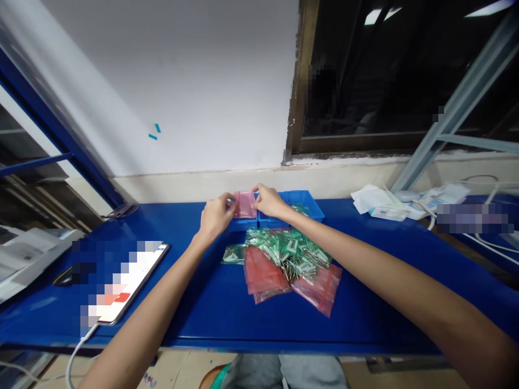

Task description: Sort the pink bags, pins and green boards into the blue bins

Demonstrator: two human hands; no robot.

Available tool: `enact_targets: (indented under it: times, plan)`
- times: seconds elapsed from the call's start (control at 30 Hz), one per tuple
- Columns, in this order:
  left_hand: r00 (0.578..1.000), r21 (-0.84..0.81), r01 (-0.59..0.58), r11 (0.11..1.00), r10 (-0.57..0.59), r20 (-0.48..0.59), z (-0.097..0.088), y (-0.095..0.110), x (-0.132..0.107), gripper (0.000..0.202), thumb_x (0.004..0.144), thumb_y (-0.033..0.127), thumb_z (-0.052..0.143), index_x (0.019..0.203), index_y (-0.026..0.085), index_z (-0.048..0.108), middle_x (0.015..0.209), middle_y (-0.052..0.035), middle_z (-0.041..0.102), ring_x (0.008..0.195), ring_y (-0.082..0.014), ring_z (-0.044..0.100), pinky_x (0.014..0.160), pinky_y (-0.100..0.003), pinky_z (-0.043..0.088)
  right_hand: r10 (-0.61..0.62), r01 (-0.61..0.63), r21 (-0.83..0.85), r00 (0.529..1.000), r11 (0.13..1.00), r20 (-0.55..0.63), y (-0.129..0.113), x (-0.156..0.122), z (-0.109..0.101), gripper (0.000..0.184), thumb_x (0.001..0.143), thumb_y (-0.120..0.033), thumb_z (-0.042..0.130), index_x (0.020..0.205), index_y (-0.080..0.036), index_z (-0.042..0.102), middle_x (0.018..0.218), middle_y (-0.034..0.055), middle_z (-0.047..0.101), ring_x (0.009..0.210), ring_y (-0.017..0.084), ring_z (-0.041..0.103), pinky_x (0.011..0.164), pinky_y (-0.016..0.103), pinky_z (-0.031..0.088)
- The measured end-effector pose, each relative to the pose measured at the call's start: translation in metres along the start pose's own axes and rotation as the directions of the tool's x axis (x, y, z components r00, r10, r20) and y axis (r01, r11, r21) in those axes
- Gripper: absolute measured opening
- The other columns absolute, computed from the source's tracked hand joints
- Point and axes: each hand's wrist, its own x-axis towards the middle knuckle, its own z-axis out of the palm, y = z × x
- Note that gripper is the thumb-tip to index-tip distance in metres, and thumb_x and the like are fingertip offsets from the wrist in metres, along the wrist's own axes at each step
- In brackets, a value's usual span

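A blue table (194,324) spans the view; on it lies a heap of clear packets (302,253) with green edges, resting on red bags (265,275); well to the left lies a lit tablet (140,275); two blue trays, the right one (314,205) and the left one (243,224), stand side by side behind the heap; the left hand (218,215) and right hand (268,201) each pinch one side edge of a small pink bag (245,205), above the left tray.
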Motion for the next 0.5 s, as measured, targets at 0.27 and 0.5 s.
enact_targets:
  times: [0.27,0.5]
  plan:
    - [0.998,0.163,0.018,0.986,-0.008,-0.061,0.003,-0.005,-0.001,0.020,0.087,0.032,0.059,0.100,0.028,0.074,0.101,-0.0052,0.066,0.093,-0.0231,0.066,0.067,-0.027,0.047,-0.091,0.122,-0.229,0.986,0.966,0.140,-0.010,0.008,0.003,0.020,0.074,-0.029,0.079,0.090,-0.018,0.074,0.101,0.0141,0.069,0.105,0.030,0.061,0.085,0.038,0.047]
    - [0.994,0.197,0.044,0.980,-0.063,0.090,0.002,-0.011,0.003,0.022,0.084,0.027,0.059,0.095,0.026,0.078,0.112,-0.0092,0.063,0.103,-0.0288,0.064,0.078,-0.033,0.053,-0.163,0.215,-0.304,0.969,0.928,0.188,-0.018,0.007,0.015,0.019,0.083,-0.017,0.063,0.096,-0.016,0.077,0.103,0.0171,0.068,0.109,0.032,0.059,0.088,0.040,0.047]
